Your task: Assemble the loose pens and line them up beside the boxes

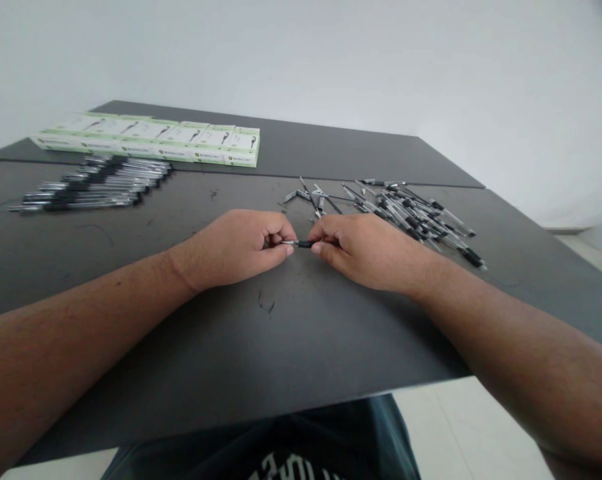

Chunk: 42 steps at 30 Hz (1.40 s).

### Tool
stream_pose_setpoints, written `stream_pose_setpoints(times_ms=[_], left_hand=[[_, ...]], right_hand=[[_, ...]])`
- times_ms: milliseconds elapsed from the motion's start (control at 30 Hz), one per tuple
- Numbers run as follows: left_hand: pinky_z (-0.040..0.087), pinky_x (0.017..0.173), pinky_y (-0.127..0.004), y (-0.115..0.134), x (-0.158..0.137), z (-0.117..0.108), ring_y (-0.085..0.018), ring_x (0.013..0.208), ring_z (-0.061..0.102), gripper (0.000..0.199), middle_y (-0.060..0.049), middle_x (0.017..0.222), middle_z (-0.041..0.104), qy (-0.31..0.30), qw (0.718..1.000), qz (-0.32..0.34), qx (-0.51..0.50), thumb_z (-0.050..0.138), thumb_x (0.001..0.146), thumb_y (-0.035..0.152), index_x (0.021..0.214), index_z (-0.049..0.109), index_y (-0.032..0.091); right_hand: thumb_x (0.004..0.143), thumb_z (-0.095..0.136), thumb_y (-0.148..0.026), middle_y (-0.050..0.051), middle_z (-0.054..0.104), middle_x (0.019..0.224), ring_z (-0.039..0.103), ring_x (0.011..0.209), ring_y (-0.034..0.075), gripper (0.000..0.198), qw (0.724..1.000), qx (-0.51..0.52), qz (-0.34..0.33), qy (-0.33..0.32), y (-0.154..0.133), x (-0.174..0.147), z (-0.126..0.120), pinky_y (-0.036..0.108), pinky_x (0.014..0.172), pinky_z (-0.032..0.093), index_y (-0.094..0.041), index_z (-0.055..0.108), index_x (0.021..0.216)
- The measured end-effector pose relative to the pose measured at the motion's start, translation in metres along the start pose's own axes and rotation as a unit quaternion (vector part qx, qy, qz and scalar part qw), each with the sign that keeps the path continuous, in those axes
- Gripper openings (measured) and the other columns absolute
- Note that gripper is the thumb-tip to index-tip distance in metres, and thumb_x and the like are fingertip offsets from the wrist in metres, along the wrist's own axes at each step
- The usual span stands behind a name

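Between my two hands lies a pen (304,244) with a black grip, held level just above the dark table. My left hand (245,245) pinches its silvery tip end between thumb and forefinger. On the other side, my right hand (363,248) is closed around the black grip end, and its fingers hide the rest of the barrel. Just beyond the hands are loose pen parts (317,195), some dark and thin, some clear. A heap of clear pens with black grips (421,217) spreads out behind my right hand.
A row of white and green boxes (155,140) stands at the back left. In front of them, several pens (101,183) lie side by side. The grey table (261,367) has dark marks on it, and its near edge runs close to my lap. A pale wall rises behind.
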<state>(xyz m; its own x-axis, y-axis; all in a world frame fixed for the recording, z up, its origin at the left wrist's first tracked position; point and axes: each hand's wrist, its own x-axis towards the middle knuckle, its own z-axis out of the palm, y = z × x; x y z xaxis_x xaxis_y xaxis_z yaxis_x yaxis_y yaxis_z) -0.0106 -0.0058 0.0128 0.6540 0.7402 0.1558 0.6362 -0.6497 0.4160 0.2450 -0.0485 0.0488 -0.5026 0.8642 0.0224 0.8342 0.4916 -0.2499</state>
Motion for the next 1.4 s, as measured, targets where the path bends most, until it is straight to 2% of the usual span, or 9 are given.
stream_pose_setpoints(times_ms=[233,533,733,1000,1100,1200,1300,1400], left_hand=[[0.051,0.08,-0.03,-0.0019,-0.0005,-0.0004,-0.019,0.08,0.074,0.029,0.0,0.087,0.082,-0.003,1.0,0.013,0.004,0.061,0.098,0.045,0.103,0.082,0.025],[0.05,0.08,-0.031,-0.0006,0.0006,0.0002,-0.019,0.08,0.073,0.028,-0.001,0.088,0.082,-0.005,1.0,0.008,0.009,0.062,0.097,0.045,0.106,0.081,0.026],[0.05,0.08,-0.031,-0.0007,0.0004,0.0004,-0.019,0.08,0.073,0.03,-0.001,0.088,0.082,-0.003,1.0,0.009,0.008,0.06,0.098,0.046,0.106,0.08,0.025],[0.049,0.08,-0.031,0.0014,0.0002,-0.0015,-0.02,0.083,0.075,0.033,-0.001,0.09,0.083,-0.009,1.0,0.007,0.01,0.057,0.1,0.048,0.103,0.081,0.025],[0.05,0.083,-0.032,0.0011,0.0005,-0.0013,-0.02,0.085,0.075,0.034,-0.002,0.092,0.083,-0.012,1.0,0.015,0.02,0.056,0.101,0.047,0.103,0.081,0.025],[0.05,0.084,-0.032,0.0007,0.0009,-0.0012,-0.021,0.087,0.075,0.034,-0.003,0.094,0.084,-0.011,0.999,0.023,0.025,0.055,0.101,0.047,0.103,0.081,0.025],[0.049,0.082,-0.033,0.0002,0.0011,-0.0011,-0.021,0.085,0.075,0.035,-0.003,0.093,0.084,-0.01,0.999,0.021,0.025,0.055,0.102,0.047,0.103,0.081,0.024],[0.049,0.082,-0.033,-0.0004,0.001,-0.0007,-0.021,0.084,0.074,0.035,-0.003,0.092,0.083,-0.009,0.999,0.026,0.027,0.055,0.102,0.047,0.103,0.081,0.024]], right_hand=[[0.106,0.07,-0.028,0.005,0.088,0.105,0.077,0.091,0.022,0.024,1.0,0.015,-0.006,0.004,0.0021,-0.0002,0.0007,0.032,0.08,0.049,-0.022,0.082,0.125],[0.11,0.06,-0.028,0.009,0.089,0.114,0.078,0.1,0.026,0.027,1.0,-0.016,-0.016,-0.011,-0.0001,0.0001,-0.0007,0.035,0.087,0.049,-0.021,0.083,0.122],[0.111,0.058,-0.028,0.009,0.089,0.114,0.079,0.1,0.026,0.029,1.0,-0.013,-0.017,-0.018,0.0008,-0.0003,-0.0007,0.036,0.087,0.048,-0.02,0.083,0.123],[0.105,0.073,-0.029,0.004,0.088,0.105,0.076,0.09,0.022,0.024,1.0,0.013,-0.003,0.007,0.0021,0.0007,0.0013,0.032,0.079,0.047,-0.022,0.082,0.127],[0.109,0.067,-0.028,0.006,0.089,0.11,0.077,0.094,0.023,0.021,1.0,-0.012,-0.014,-0.011,0.0008,0.0014,0.0003,0.033,0.082,0.047,-0.022,0.084,0.121],[0.113,0.061,-0.027,0.008,0.09,0.116,0.078,0.101,0.025,0.026,0.999,-0.021,-0.026,-0.026,0.0003,0.0013,0.0,0.035,0.086,0.048,-0.021,0.085,0.122],[0.109,0.07,-0.029,0.006,0.089,0.11,0.077,0.095,0.023,0.025,1.0,0.002,-0.004,-0.004,0.0014,0.0005,0.0007,0.033,0.082,0.047,-0.021,0.083,0.129],[0.107,0.074,-0.032,0.005,0.088,0.106,0.076,0.091,0.022,0.021,1.0,-0.003,0.001,0.0,0.002,0.0003,0.0007,0.033,0.079,0.046,-0.021,0.083,0.123]])
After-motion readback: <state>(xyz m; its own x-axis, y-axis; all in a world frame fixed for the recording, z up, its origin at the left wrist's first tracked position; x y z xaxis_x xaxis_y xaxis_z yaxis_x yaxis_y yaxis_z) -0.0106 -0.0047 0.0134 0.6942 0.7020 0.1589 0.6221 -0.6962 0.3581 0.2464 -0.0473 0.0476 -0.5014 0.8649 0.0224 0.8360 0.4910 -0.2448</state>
